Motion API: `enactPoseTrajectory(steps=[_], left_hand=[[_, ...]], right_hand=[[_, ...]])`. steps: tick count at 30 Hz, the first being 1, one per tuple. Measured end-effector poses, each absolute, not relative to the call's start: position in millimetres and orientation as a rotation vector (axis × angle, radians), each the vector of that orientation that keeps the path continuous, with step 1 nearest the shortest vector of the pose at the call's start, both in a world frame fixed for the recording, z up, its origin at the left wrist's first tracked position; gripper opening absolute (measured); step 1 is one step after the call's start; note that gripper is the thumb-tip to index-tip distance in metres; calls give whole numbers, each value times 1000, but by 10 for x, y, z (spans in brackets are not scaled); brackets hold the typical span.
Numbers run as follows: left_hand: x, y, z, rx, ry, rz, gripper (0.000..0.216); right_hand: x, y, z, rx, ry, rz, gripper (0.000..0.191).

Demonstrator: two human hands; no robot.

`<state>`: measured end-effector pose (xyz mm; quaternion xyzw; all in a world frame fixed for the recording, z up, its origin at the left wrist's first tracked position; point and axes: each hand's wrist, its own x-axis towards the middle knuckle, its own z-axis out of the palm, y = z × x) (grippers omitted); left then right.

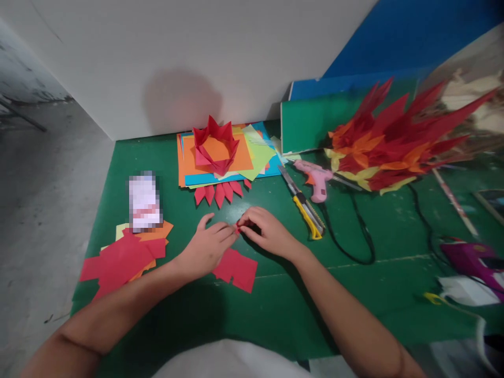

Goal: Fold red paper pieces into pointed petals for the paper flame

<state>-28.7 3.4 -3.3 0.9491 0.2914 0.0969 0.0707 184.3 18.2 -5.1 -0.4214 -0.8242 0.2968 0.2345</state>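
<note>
My left hand and my right hand meet over the green table. Both pinch a small red paper piece between their fingertips, most of it hidden by the fingers. Loose red paper squares lie just below my hands. A row of folded red paper points lies above them, in front of a stack of coloured paper sheets. A folded red paper crown sits on that stack.
A heap of red and orange squares and a small blurred packet lie left. A yellow utility knife, a pink glue gun with black cord and a large red-orange paper flower are right. A white wall stands behind.
</note>
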Motion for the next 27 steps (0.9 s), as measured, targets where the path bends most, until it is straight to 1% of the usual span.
enactPoseTrajectory(steps=[2,4,8,10,15,18,22,27], left_hand=[[-285,30,-35,2860,880,300,37],[-285,27,-46,2862,890,322,36],[-290,31,-73,2868,900,362,37],[-293,39,-78,2861,908,383,36],[-287,47,-74,2808,967,404,34],[-276,32,-77,2827,927,362,37],[-259,2,-67,2867,956,301,35],[-243,-17,-43,2918,956,291,32]], right_hand=[[1854,173,-51,-1146,-2245,826,6],[1863,163,-70,-1124,-2210,791,11],[1873,149,-105,-1195,-2202,588,19],[1871,146,-102,-1211,-2270,547,21],[1857,149,-78,-1197,-2332,605,6],[1847,144,-75,-1196,-2317,645,6],[1831,127,-64,-1227,-2292,649,14],[1837,131,-51,-1246,-2266,713,6]])
